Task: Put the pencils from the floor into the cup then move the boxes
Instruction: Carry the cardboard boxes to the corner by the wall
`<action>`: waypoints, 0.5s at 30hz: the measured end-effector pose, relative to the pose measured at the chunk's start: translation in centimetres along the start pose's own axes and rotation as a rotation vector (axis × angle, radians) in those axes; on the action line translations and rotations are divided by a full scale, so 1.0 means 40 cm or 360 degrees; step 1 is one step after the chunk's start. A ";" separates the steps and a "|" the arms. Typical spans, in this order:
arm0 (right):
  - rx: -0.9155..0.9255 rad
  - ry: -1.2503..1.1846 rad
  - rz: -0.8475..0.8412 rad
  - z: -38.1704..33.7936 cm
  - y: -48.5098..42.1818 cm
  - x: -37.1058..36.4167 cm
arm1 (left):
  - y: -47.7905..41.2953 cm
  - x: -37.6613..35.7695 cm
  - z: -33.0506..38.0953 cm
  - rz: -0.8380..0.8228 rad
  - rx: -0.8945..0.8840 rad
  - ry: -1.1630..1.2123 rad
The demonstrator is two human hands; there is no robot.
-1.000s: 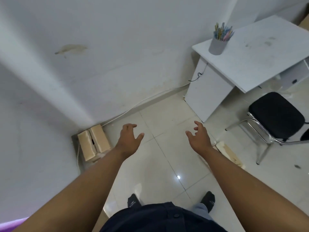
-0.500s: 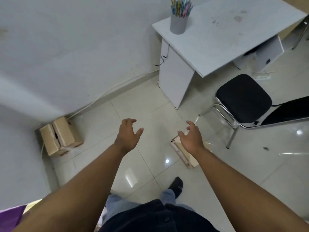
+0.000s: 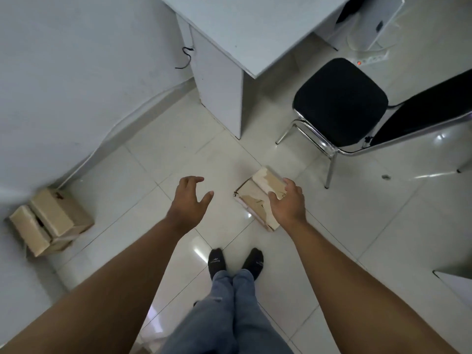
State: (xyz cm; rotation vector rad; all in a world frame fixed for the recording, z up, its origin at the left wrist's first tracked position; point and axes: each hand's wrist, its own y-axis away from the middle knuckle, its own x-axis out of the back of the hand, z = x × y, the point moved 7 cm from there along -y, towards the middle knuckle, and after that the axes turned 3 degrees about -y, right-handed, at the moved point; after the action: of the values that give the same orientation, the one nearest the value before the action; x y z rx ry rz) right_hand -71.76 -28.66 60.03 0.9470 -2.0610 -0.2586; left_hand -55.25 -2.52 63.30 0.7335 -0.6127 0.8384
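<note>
On floor ahead of feet: flat cardboard box, right grip released above it, left grip released alongside, both empty. Advice: crouch, take opposite edges, lift level; second box in corner.

I read nothing: marks on the socks and the cardboard box left of my left fingers are illegible.
</note>
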 end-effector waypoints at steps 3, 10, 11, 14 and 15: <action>-0.0082 -0.0026 0.0071 0.078 -0.065 -0.017 | -0.066 -0.082 -0.013 -0.0044 -0.0044 -0.0040; -0.0273 0.0018 0.0164 0.288 -0.243 -0.119 | -0.231 -0.339 -0.108 -0.0112 -0.0019 -0.0014; -0.0302 0.0028 0.0182 0.329 -0.274 -0.145 | -0.258 -0.392 -0.135 -0.0125 -0.0001 -0.0008; -0.0366 0.0028 0.0253 0.438 -0.359 -0.216 | -0.343 -0.537 -0.205 -0.0180 0.0016 -0.0020; -0.0383 0.0040 0.0267 0.466 -0.382 -0.237 | -0.368 -0.578 -0.227 -0.0189 0.0017 -0.0035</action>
State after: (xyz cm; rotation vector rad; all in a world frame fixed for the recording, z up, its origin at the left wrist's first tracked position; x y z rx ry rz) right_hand -74.29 -35.28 35.12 0.6257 -2.0186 -0.3929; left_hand -53.59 -12.28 36.19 0.7819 -0.5790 0.7254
